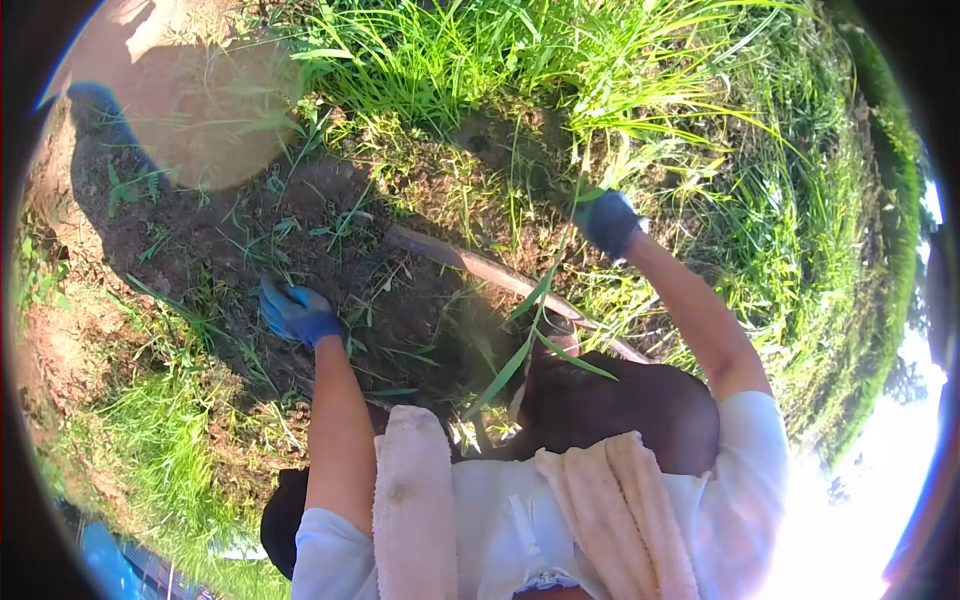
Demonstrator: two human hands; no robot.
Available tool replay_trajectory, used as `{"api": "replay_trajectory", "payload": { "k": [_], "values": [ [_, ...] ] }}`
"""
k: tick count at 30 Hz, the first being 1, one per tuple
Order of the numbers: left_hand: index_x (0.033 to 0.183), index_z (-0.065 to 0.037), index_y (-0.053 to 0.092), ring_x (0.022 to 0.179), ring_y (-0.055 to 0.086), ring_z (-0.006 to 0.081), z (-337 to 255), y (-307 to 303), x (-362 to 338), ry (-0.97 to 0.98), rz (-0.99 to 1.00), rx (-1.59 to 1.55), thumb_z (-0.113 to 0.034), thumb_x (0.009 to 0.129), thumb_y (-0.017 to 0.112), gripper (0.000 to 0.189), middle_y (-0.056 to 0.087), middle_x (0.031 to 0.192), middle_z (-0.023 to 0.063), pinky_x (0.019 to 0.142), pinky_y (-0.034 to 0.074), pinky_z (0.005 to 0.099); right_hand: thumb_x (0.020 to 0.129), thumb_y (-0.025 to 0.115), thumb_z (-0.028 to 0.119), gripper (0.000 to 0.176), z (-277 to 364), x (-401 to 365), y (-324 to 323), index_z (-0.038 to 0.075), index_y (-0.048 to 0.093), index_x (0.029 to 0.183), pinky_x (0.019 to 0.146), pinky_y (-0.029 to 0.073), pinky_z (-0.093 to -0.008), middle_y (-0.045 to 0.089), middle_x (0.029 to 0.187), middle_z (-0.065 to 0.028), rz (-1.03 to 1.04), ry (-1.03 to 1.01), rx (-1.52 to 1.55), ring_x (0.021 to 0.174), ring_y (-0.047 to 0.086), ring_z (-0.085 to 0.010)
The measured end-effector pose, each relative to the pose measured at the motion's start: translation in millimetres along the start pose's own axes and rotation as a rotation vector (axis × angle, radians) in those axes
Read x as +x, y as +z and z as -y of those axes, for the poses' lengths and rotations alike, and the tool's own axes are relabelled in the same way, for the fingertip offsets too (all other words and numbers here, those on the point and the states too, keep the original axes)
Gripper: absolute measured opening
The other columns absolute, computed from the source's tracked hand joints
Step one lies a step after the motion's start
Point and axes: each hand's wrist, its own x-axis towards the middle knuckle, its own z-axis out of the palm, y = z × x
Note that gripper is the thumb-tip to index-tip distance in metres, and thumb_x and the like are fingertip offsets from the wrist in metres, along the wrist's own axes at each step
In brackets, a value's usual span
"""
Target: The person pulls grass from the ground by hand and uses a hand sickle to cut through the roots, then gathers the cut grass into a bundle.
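Note:
My right hand, in a dark bluish glove, is closed around a leafy weed at the edge of the tall grass. The weed's stem hangs down from the glove, and its long narrow leaves spread in front of my knee. My left hand wears a blue glove and is low over the shaded soil, with thumb and fingers apart. Nothing shows in it, though its fingertips are partly lost among small weeds.
Between my hands a long brown wooden-looking strip slants across the ground. Tall bright grass grows ahead and more grass to the right. A pale towel hangs from my neck. My shadow falls to the left.

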Motion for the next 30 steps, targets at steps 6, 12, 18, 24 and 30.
{"api": "replay_trajectory", "payload": {
  "k": [6,12,18,24,30],
  "values": [
    [0.126,-0.012,0.054,0.101,0.054,0.0334,7.9,5.7,-0.9,0.032,-0.016,-0.005,-0.008,0.081,0.053,0.045,0.061,0.112,0.0141,0.090,0.039,0.0467,0.088,0.045,0.015,0.020,21.5,16.3,-0.6,0.009,0.054,0.104,0.071,0.050,-0.0421,0.059,0.091,-0.0184,-0.451,-0.414,-0.308,0.083,0.063,-0.0305],
    [0.125,-0.010,0.052,0.108,0.052,0.0343,-0.4,-2.6,0.9,0.068,-0.014,-0.013,-0.012,0.080,0.053,0.045,0.058,0.116,0.0144,0.094,0.036,0.0472,0.087,0.045,0.024,0.023,-24.6,121.0,-46.2,0.005,0.059,0.084,0.066,0.051,-0.0382,0.065,0.084,-0.0136,-0.597,-0.111,-0.334,0.076,0.063,-0.0305],
    [0.126,-0.012,0.052,0.104,0.054,0.0322,3.2,-0.4,0.5,0.030,-0.011,0.036,-0.008,0.079,0.054,0.047,0.060,0.114,0.0123,0.091,0.038,0.0464,0.085,0.047,0.021,0.028,13.5,90.5,-84.8,0.006,0.065,0.100,0.079,0.052,-0.0422,0.067,0.098,-0.0190,-0.268,0.084,-0.292,0.091,0.066,-0.0334],
    [0.125,-0.010,0.053,0.106,0.053,0.0333,2.0,-0.1,0.6,0.026,-0.011,0.001,-0.007,0.079,0.054,0.047,0.059,0.115,0.0148,0.093,0.037,0.0465,0.087,0.050,0.024,0.025,-11.2,82.5,-43.7,0.006,0.062,0.099,0.077,0.051,-0.0446,0.066,0.090,-0.0221,-0.437,0.071,-0.021,0.085,0.064,-0.0397],
    [0.124,-0.006,0.053,0.108,0.050,0.0365,1.1,1.4,3.0,0.064,-0.013,-0.029,-0.013,0.079,0.054,0.045,0.057,0.117,0.0176,0.095,0.036,0.0483,0.084,0.053,0.025,0.024,-15.7,91.4,-34.6,0.006,0.063,0.094,0.077,0.051,-0.0433,0.065,0.091,-0.0221,-0.507,0.182,0.224,0.085,0.063,-0.0376]
  ]
}}
